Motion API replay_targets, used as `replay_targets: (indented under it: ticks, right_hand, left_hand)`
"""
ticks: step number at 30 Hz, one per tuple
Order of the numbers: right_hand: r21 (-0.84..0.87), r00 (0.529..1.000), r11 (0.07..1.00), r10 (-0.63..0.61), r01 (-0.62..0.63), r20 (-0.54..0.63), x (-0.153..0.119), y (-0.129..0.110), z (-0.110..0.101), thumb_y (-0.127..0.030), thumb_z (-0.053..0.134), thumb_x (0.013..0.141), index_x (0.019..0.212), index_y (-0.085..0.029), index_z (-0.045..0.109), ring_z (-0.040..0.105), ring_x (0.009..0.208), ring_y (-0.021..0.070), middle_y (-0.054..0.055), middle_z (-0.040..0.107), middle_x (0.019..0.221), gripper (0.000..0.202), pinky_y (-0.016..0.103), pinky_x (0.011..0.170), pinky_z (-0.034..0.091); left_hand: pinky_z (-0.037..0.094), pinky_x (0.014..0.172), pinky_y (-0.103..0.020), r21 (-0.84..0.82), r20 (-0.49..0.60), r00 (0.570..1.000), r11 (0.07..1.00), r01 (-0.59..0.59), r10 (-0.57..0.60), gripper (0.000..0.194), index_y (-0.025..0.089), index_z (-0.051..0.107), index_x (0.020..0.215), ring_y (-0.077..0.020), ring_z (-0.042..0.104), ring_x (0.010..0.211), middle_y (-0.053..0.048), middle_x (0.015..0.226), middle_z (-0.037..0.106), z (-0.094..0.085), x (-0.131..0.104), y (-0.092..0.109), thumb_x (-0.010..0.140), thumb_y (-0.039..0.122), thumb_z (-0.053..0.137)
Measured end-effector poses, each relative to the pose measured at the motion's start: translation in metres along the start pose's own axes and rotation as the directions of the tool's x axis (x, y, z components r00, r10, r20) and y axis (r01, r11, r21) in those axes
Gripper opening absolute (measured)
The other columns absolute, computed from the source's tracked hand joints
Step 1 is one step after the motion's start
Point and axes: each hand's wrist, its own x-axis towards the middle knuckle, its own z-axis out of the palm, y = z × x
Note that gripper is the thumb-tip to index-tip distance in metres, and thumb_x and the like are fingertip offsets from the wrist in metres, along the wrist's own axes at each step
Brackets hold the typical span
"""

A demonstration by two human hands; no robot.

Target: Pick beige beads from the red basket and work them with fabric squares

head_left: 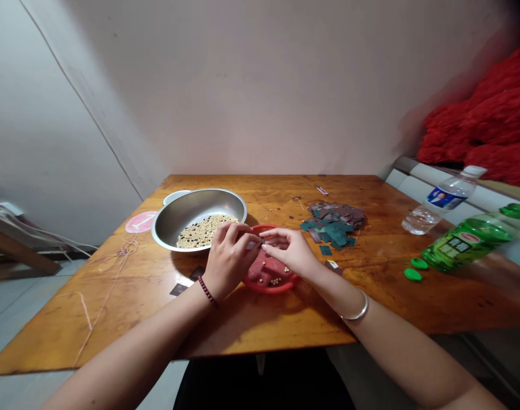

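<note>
Forearms (157,336), red basket (271,289) beneath fingers (279,234)

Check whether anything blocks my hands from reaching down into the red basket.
Nothing visible does. Your left hand and right hand come together above the red plastic basket; the few loose pale beads inside lie low on its bottom.

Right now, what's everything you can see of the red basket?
The red basket is round and shallow, looks like plastic, and has a mesh bottom. It sits upright on the wooden table, right of the metal bowl. Small pale balls lie inside. The left hand and right hand partly hide it; whether they touch it isn't clear.
</note>
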Motion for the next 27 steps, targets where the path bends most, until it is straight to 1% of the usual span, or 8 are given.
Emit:
replay_targets:
  ticks: [6, 12, 18, 23, 27]
  right_hand:
    - [-0.024, 0.999, 1.000, -0.012, 0.013, 0.043, -0.0006, -0.0017, -0.0008, -0.019, 0.066, 0.068, 0.098, -0.015, 0.066, 0.067, 0.084, 0.0181, 0.008, 0.071, 0.093, 0.030, 0.033, 0.077, 0.054]
    - [-0.036, 0.999, 0.999, -0.021, 0.022, 0.036, -0.0008, -0.0008, -0.0002, -0.019, 0.065, 0.069, 0.099, -0.014, 0.066, 0.067, 0.084, 0.0183, 0.009, 0.070, 0.095, 0.030, 0.033, 0.077, 0.054]
    - [-0.028, 0.999, 0.999, -0.022, 0.023, 0.032, -0.0006, 0.0016, -0.0009, -0.019, 0.064, 0.070, 0.102, -0.015, 0.065, 0.068, 0.087, 0.0192, 0.010, 0.070, 0.096, 0.032, 0.033, 0.078, 0.055]
    - [-0.051, 0.999, 0.998, -0.030, 0.031, 0.034, -0.0001, 0.0016, -0.0024, -0.019, 0.063, 0.071, 0.102, -0.015, 0.066, 0.068, 0.084, 0.0192, 0.010, 0.070, 0.096, 0.031, 0.033, 0.076, 0.056]
    - [-0.060, 0.999, 0.998, -0.032, 0.034, 0.036, 0.0006, 0.0026, -0.0027, -0.019, 0.063, 0.071, 0.102, -0.016, 0.066, 0.068, 0.084, 0.0191, 0.010, 0.070, 0.098, 0.032, 0.033, 0.076, 0.056]
  left_hand:
    - [0.039, 0.093, -0.039, -0.007, -0.014, 1.000, 1.000, -0.002, 0.002, 0.006, 0.022, 0.062, 0.085, -0.0208, 0.046, 0.099, -0.004, 0.099, 0.057, 0.0005, 0.0002, -0.0004, 0.080, 0.021, 0.058]
    - [0.039, 0.092, -0.038, -0.017, -0.002, 1.000, 1.000, 0.006, -0.006, 0.005, 0.022, 0.061, 0.084, -0.0205, 0.046, 0.098, -0.004, 0.098, 0.057, 0.0002, 0.0006, 0.0001, 0.079, 0.021, 0.059]
    - [0.040, 0.093, -0.038, -0.068, 0.021, 1.000, 0.998, -0.005, 0.006, 0.004, 0.021, 0.060, 0.083, -0.0188, 0.047, 0.097, -0.004, 0.096, 0.057, -0.0002, 0.0023, 0.0009, 0.080, 0.022, 0.058]
    - [0.039, 0.093, -0.041, -0.046, 0.011, 1.000, 0.999, 0.013, -0.013, 0.006, 0.022, 0.062, 0.085, -0.0206, 0.047, 0.098, -0.004, 0.097, 0.057, 0.0000, 0.0016, 0.0012, 0.081, 0.023, 0.058]
    - [0.039, 0.094, -0.039, -0.038, 0.013, 1.000, 0.999, 0.017, -0.016, 0.005, 0.021, 0.062, 0.084, -0.0198, 0.046, 0.098, -0.004, 0.097, 0.057, 0.0006, 0.0013, 0.0016, 0.081, 0.023, 0.058]
